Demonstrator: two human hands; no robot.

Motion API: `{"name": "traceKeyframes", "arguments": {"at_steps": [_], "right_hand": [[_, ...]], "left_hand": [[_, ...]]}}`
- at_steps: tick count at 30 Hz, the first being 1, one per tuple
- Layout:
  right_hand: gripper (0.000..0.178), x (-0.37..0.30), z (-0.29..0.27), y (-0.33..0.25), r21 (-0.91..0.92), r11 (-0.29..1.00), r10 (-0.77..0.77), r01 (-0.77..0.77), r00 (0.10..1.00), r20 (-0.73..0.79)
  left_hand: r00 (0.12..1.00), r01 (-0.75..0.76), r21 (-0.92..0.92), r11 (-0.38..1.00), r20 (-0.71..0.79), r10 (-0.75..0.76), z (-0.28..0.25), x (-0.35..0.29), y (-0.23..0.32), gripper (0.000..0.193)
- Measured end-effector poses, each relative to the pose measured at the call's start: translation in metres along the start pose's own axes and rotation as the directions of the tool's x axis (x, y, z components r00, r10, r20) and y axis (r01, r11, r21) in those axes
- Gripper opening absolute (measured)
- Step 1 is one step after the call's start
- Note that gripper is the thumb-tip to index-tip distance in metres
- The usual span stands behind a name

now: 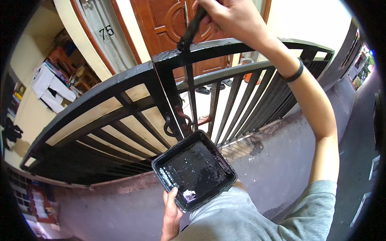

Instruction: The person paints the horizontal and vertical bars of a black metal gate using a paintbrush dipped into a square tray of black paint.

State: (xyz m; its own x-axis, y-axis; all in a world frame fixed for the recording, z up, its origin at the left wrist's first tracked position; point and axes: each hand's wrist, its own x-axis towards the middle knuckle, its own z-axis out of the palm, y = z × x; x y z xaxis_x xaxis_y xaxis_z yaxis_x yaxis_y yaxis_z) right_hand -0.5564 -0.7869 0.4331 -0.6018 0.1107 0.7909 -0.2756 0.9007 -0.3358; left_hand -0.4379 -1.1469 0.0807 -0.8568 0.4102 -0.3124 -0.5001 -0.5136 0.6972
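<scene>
My left hand [171,207] grips the near left corner of a black paint tray [197,168], thumb over its rim. Wet, glossy black paint coats the inside of the tray, which I hold close to my body. Raised at the top of the view, my right hand [229,16] is closed round the handle of a paintbrush [192,32]. The dark bristles touch the top rail of a black metal gate [209,49], just right of where its two leaves meet. Part of the brush handle is hidden by my fingers.
Behind the gate stand a carved wooden door [161,24] and a curtained window [105,32]. Sandals [203,90] lie on the pale floor beyond the bars. Clothes [52,86] hang at the left. Grey paving [273,160] runs along the gate's near side.
</scene>
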Motion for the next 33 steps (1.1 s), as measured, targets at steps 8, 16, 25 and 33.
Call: {"name": "traceKeyframes", "arguments": {"at_steps": [8, 16, 25, 33], "right_hand": [[0.042, 0.019, -0.063, 0.075, -0.33, 0.922, 0.211, -0.204, 0.977, -0.016], [0.041, 0.01, -0.034, 0.041, 0.167, 0.981, 0.042, -0.097, 0.951, 0.306], [0.034, -0.005, -0.081, 0.113, -0.201, 0.966, -0.148, 0.164, 0.985, 0.094], [0.037, -0.007, -0.077, 0.09, 0.056, 0.981, 0.174, -0.188, 0.965, 0.198]], "left_hand": [[0.991, 0.092, -0.009, 0.996, 0.1, -0.091, 0.026, 0.011, -0.024, 0.05], [0.994, 0.093, 0.095, 0.991, 0.047, -0.098, 0.041, 0.022, -0.034, 0.048], [0.98, 0.163, 0.059, 0.985, 0.106, -0.169, 0.08, 0.043, -0.042, 0.048], [0.973, 0.151, 0.061, 0.987, 0.169, -0.159, 0.094, 0.048, -0.039, 0.05]]}}
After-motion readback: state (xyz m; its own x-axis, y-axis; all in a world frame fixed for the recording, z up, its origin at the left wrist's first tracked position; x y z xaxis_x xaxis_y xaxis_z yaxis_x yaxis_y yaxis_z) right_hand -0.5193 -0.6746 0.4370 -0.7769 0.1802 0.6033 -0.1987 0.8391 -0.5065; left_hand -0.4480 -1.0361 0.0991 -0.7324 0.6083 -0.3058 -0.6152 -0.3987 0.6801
